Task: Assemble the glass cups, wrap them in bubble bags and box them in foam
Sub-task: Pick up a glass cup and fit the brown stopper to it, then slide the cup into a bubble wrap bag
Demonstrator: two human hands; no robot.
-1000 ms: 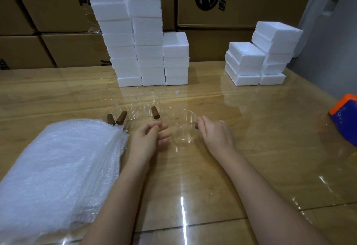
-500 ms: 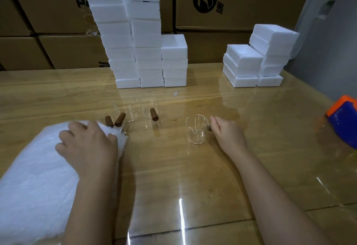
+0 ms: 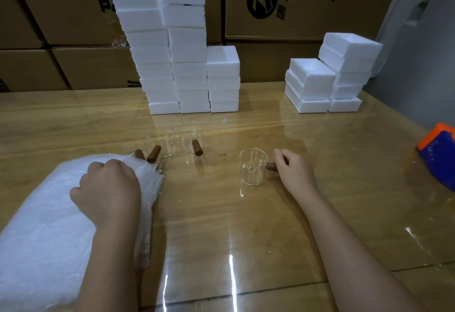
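**Left hand off the cup, onto the bags**

Left hand (image 3: 108, 188): no longer at the clear glass cup with brown wooden handle (image 3: 253, 166), as a second ago. Sits now on the pile of white bubble bags (image 3: 44, 225) at the near left of the glossy wooden table (image 3: 221, 225). Flat and spread half a second back; now curled, knuckles up, bunching the top layer near the pile's far corner. Cannot tell whether one bag or several.

Right hand (image 3: 295, 174): pinches the wooden handle and steadies the cup upright on the table. Cup further right than a second ago, well apart from the three other handled glass cups (image 3: 189, 139) beside the pile.

Reads as assembly finished for this cup and wrapping just begun. Calls next for a single bag peeled free and opened. White foam boxes (image 3: 172, 48) stacked at the far edge, not yet in play.
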